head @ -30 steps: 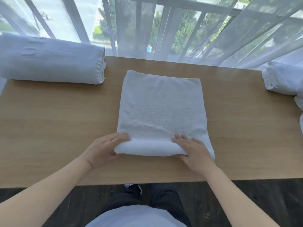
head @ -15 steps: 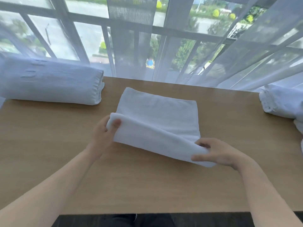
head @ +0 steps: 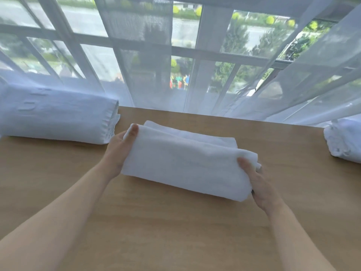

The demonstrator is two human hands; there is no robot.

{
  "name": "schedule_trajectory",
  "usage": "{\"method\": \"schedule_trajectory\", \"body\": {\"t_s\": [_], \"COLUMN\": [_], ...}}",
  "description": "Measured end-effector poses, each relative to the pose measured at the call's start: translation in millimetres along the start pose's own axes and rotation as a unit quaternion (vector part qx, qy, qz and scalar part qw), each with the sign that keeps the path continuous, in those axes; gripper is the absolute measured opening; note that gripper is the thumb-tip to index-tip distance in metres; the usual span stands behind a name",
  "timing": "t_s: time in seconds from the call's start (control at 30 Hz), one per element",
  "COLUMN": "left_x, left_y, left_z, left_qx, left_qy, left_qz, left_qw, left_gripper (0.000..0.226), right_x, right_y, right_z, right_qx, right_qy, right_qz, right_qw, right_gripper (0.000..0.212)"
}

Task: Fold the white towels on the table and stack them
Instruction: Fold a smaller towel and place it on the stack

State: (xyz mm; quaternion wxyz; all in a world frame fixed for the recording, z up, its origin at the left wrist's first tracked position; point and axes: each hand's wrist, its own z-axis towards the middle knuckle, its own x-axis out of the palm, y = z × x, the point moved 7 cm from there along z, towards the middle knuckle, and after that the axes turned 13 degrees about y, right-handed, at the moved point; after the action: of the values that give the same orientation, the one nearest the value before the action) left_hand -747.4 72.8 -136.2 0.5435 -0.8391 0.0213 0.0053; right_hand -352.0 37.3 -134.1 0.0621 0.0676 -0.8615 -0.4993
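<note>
At mid-counter [head: 175, 222], a folded towel [head: 181, 163] is gripped at its ends by the left hand [head: 119, 151] and right hand [head: 259, 184]; stacking onto the far-left pile [head: 56, 116] remains, with more towels [head: 343, 141] waiting at the right edge.

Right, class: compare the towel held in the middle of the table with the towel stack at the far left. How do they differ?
The middle towel is gripped at both ends, by the left hand and the right hand; the left stack lies untouched. The middle towel looks slimmer, with its top layer not yet squared up; the left stack looks bulkier, with many layered edges at its end. The middle towel lies at a slant; the stack lies straighter. Both are white and on the wooden table.
</note>
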Motion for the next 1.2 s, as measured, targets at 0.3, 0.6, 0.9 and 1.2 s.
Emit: {"method": "schedule_trajectory", "body": {"t_s": [0.3,0.6,0.9,1.2], "left_x": [1.8,0.8,-0.8,-21.8], "left_y": [31.7,34.3,36.1,73.5], "left_z": [8.4,43.6,47.4,-30.4], "left_qx": [-0.035,-0.084,-0.105,-0.11], "left_qy": [0.143,-0.053,-0.094,-0.073], "left_qz": [0.051,0.104,0.213,0.134], "left_qw": [0.988,0.99,0.967,0.982], "left_gripper": [0.069,0.048,0.044,0.034], "right_x": [-17.9,-30.8,-29.7,10.4], "right_y": [7.4,-4.8,21.5,-20.5], "right_z": [56.6,97.8,108.6,32.7], "right_qx": [0.022,0.082,0.104,0.134], "right_qy": [-0.049,-0.103,-0.151,-0.028], "right_qz": [-0.016,-0.126,-0.33,-0.053], "right_qw": [0.998,0.983,0.926,0.989], "right_gripper": [0.034,0.051,0.053,0.05]}}
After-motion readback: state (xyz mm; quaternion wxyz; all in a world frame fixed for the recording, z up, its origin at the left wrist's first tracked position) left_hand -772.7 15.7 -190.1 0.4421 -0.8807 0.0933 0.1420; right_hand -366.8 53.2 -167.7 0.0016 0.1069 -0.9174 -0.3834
